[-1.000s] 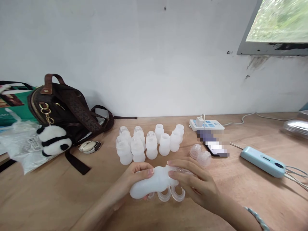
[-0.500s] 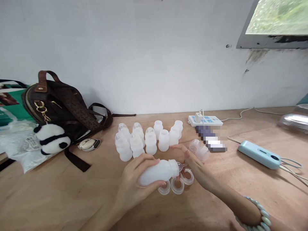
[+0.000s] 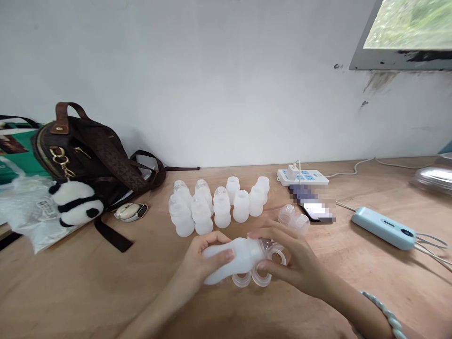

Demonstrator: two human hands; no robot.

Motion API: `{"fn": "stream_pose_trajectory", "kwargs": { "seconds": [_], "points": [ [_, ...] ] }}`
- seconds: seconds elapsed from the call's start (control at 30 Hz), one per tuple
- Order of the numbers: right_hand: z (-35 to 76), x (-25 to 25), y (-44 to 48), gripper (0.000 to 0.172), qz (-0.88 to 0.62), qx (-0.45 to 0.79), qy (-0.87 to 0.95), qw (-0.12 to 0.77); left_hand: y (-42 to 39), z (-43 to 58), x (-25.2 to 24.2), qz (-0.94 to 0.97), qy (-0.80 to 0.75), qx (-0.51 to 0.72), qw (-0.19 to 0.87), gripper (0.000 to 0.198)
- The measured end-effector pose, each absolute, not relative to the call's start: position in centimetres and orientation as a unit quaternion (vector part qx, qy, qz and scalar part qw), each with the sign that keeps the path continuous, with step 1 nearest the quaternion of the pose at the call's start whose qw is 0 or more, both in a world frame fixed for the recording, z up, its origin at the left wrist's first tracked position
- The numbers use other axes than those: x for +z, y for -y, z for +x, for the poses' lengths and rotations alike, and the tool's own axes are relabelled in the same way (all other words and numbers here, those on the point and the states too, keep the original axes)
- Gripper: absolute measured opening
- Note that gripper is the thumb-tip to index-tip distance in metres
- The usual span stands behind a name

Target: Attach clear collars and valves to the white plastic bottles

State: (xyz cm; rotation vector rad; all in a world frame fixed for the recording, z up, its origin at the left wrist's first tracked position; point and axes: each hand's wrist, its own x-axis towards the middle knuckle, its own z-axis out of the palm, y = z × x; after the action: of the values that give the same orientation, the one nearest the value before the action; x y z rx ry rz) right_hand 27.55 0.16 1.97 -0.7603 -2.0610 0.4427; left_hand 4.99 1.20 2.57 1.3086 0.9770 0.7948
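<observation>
My left hand [image 3: 201, 266] is wrapped round the body of a white translucent bottle [image 3: 236, 256] held on its side just above the wooden table [image 3: 106, 292]. My right hand [image 3: 293, 261] pinches a clear ring at the bottle's neck [image 3: 263, 246], fingers curled. Two more clear rings [image 3: 251, 278] lie on the table under the bottle. Several upright white bottles [image 3: 219, 205] stand in a cluster behind, some with clear dome caps. Two loose clear caps [image 3: 294, 220] lie to their right.
A brown bag [image 3: 95, 157] with a panda charm [image 3: 76, 202] sits at the left beside plastic wrapping [image 3: 24, 212]. A power strip [image 3: 302, 178], a phone [image 3: 314, 212] and a light blue hand mixer [image 3: 383, 227] lie at the right. A white wall stands behind.
My right hand came back from near the loose caps to the bottle's neck and closed on the ring there. My left hand kept hold of the bottle, shifting it slightly.
</observation>
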Motion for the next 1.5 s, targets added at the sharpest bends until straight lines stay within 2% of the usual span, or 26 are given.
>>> {"fn": "stream_pose_trajectory", "kwargs": {
  "seconds": [0.17, 0.27, 0.37, 0.47, 0.57, 0.6, 0.7, 0.8, 0.9, 0.97, 1.07, 1.13, 1.2, 1.27, 1.5],
  "points": [
    [27.2, 1.0, 0.2, 0.018, -0.367, 0.345, 0.751, 0.427, -0.6, 5.1, 2.2, 0.740, -0.373, 0.461, 0.317, 0.026],
    [26.9, 0.8, 0.4, 0.018, -0.367, 0.354, 0.734, 0.449, -0.4, 4.9, 1.8, 0.783, -0.324, 0.480, 0.225, 0.031],
    [27.0, 1.3, 0.2, 0.018, -0.363, 0.361, 0.745, 0.427, -0.4, 4.8, 1.8, 0.797, -0.315, 0.481, 0.183, 0.034],
    [28.4, 2.4, -1.0, 0.029, -0.358, 0.325, 0.765, 0.425, -0.6, 4.8, 1.9, 0.783, -0.350, 0.481, 0.181, 0.029],
    [30.9, 2.9, -3.1, 0.032, -0.478, 0.148, 0.719, 0.482, -0.8, 4.8, 2.0, 0.757, -0.388, 0.489, 0.192, 0.024],
    [31.7, 2.9, -3.8, 0.032, -0.545, 0.069, 0.691, 0.469, -0.9, 4.8, 2.0, 0.750, -0.397, 0.492, 0.196, 0.024],
    [33.5, 2.0, -5.6, 0.029, -0.682, -0.067, 0.661, 0.307, -0.9, 4.8, 2.0, 0.741, -0.407, 0.492, 0.206, 0.024],
    [34.0, 1.1, -6.3, 0.020, -0.708, -0.075, 0.671, 0.205, -0.8, 4.8, 2.0, 0.744, -0.404, 0.490, 0.211, 0.024],
    [33.9, 1.3, -6.1, 0.018, -0.701, -0.087, 0.669, 0.230, -0.8, 4.9, 2.1, 0.739, -0.405, 0.495, 0.212, 0.024],
    [33.8, 2.1, -5.6, 0.021, -0.669, -0.108, 0.662, 0.319, -0.8, 4.8, 2.1, 0.733, -0.409, 0.499, 0.215, 0.024],
    [33.4, 3.3, -4.6, 0.025, -0.574, -0.053, 0.657, 0.486, -0.9, 4.8, 2.2, 0.720, -0.418, 0.507, 0.224, 0.024],
    [32.9, 3.8, -3.9, 0.023, -0.504, 0.066, 0.676, 0.533, -0.9, 4.7, 2.2, 0.710, -0.426, 0.509, 0.234, 0.022],
    [32.0, 3.8, -3.2, 0.020, -0.430, 0.178, 0.702, 0.540, -0.9, 4.7, 2.2, 0.702, -0.432, 0.511, 0.243, 0.021],
    [31.1, 3.5, -2.5, 0.017, -0.373, 0.237, 0.731, 0.519, -0.8, 4.8, 2.1, 0.701, -0.431, 0.510, 0.250, 0.020],
    [29.3, 2.8, -1.5, 0.022, -0.307, 0.268, 0.788, 0.461, -0.4, 4.9, 2.1, 0.725, -0.400, 0.501, 0.253, 0.023]
  ]
}}
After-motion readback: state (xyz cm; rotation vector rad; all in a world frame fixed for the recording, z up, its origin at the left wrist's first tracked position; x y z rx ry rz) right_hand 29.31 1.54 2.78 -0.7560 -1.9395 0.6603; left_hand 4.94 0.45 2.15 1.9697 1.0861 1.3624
